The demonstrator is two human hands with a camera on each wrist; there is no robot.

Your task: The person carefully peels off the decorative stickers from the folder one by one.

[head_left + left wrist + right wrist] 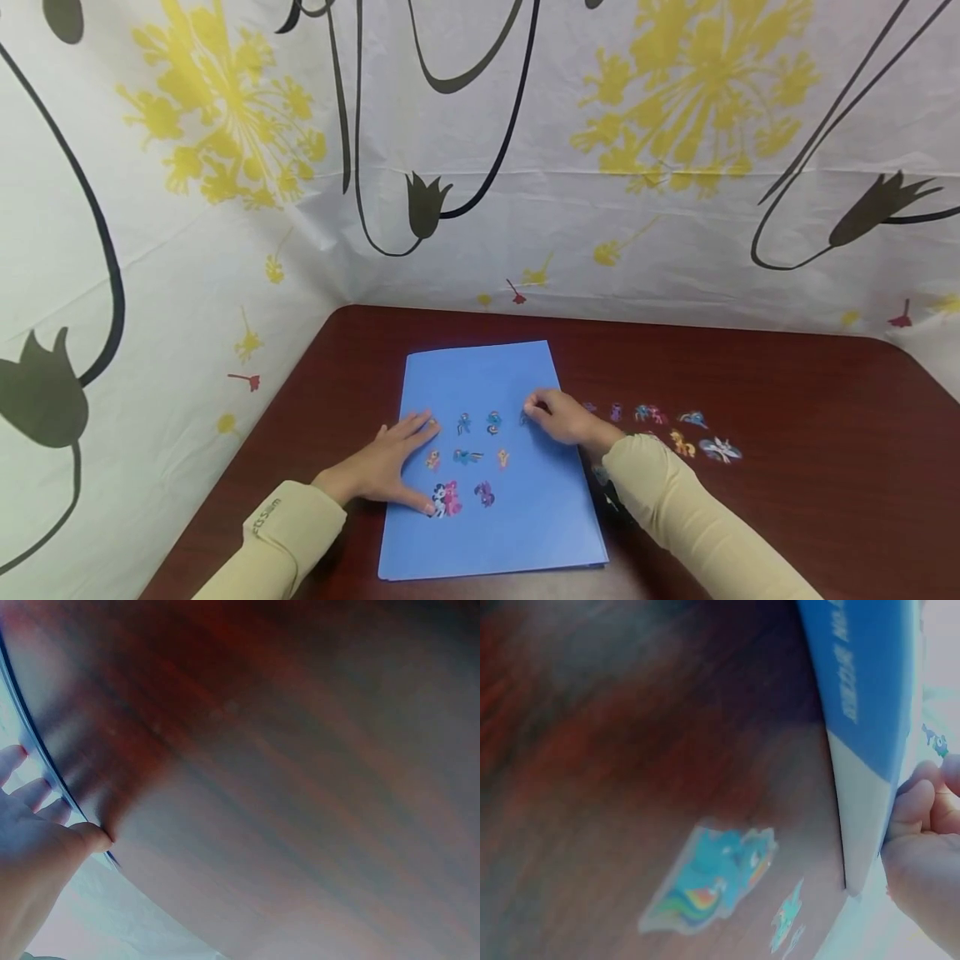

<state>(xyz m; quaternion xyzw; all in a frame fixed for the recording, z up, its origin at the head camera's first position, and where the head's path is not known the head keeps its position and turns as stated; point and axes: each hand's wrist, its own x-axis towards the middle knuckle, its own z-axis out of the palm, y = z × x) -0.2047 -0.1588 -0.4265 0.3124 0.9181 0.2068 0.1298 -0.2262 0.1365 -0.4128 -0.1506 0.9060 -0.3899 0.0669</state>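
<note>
A blue folder lies on the table, with several cartoon pony stickers on its cover. My left hand rests on the folder's left side with its fingers spread; the thumb tip meets a white-and-pink pony sticker and the fingertips lie by a small sticker in the top row. Over the right part of the cover, my right hand has its thumb and curled fingers drawn together, pinching a small blue pony sticker. That same sticker shows just beyond the fingertips in the right wrist view.
More pony stickers lie on the dark table right of the folder, among them a winged white one and an orange one. My right forearm passes over some of them. A patterned sheet hangs behind the table.
</note>
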